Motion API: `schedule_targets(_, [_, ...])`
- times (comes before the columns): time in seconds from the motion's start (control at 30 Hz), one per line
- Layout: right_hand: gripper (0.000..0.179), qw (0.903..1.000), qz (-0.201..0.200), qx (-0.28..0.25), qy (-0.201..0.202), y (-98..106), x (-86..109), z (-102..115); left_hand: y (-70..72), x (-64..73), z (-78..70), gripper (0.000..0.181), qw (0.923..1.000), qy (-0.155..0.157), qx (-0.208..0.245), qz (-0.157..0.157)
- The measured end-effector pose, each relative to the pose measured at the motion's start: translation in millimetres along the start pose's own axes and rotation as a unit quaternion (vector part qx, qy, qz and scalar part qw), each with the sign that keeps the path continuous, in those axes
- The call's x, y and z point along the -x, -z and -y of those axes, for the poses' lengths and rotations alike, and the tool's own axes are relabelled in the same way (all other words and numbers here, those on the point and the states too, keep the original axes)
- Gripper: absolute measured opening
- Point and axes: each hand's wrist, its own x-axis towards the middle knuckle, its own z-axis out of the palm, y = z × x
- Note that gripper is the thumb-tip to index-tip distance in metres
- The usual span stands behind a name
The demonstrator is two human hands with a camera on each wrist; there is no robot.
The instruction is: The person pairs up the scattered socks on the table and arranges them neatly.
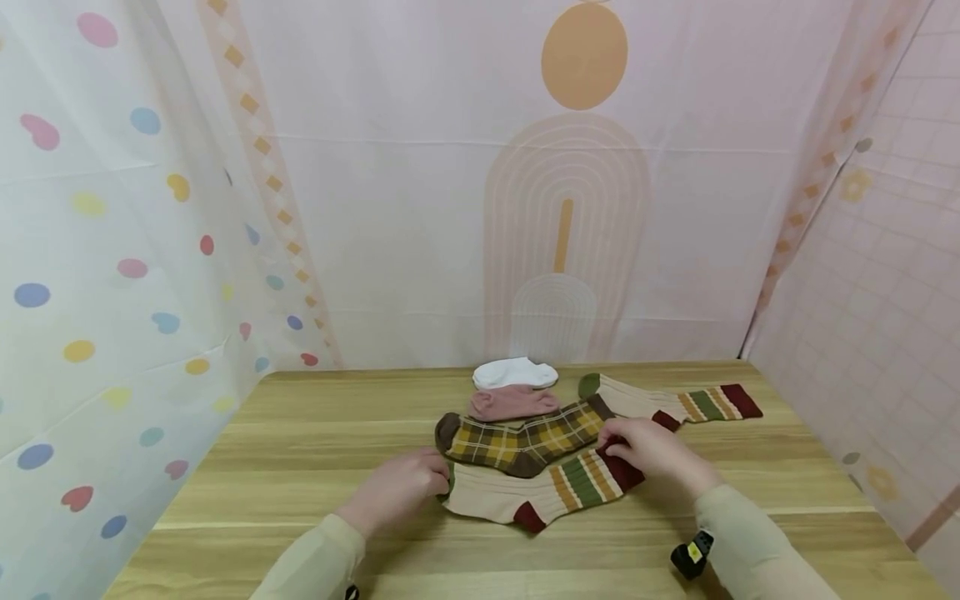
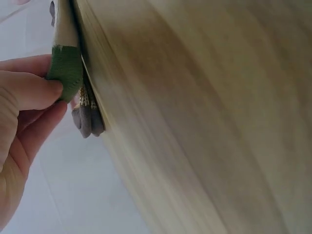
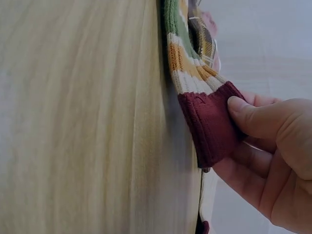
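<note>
A cream sock [image 1: 487,493] with a green toe, a maroon heel and cuff, and striped ribbing stretches across the table between both hands. My left hand [image 1: 401,492] pinches its green toe [image 2: 67,68] between thumb and fingers. At the other end, my right hand [image 1: 654,450] pinches the maroon cuff [image 3: 212,124], thumb on top; in the right wrist view this cuff is raised off the wood. Just behind lies a brown and yellow plaid sock [image 1: 487,443]. A matching cream striped sock [image 1: 637,400] lies farther back on the right, partly hidden by the plaid one.
Behind the plaid sock lie a pink sock [image 1: 513,402] and a white ankle sock [image 1: 513,372], close together near the back edge. The wooden table [image 1: 300,450] is bounded by patterned curtains [image 1: 405,208] at the back and sides.
</note>
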Motion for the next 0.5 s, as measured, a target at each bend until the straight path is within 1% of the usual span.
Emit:
schedule_targets(0.17, [0.014, 0.9998, 0.014, 0.003, -0.015, -1.5, -1.3, -0.5, 0.2, -0.6, -1.4, 0.026, 0.9987, 0.024, -0.003, 0.044])
schedule_targets(0.33, [0.015, 0.9996, 0.012, 0.018, -0.018, -4.0, -0.8, -1.8, 1.3, -2.1, -2.2, 0.027, 0.9955, 0.051, -0.003, 0.080])
schedule_targets(0.43, [0.015, 0.9996, 0.005, 0.022, -0.018, -4.4, 0.1, -1.9, 4.0, -3.8, -3.4, 0.027, 0.9923, 0.081, 0.009, 0.093])
schedule_targets(0.5, [0.015, 0.9996, -0.003, 0.022, -0.018, -3.0, 0.9, -0.7, 7.2, -6.5, -5.7, 0.028, 0.9886, 0.114, 0.019, 0.097])
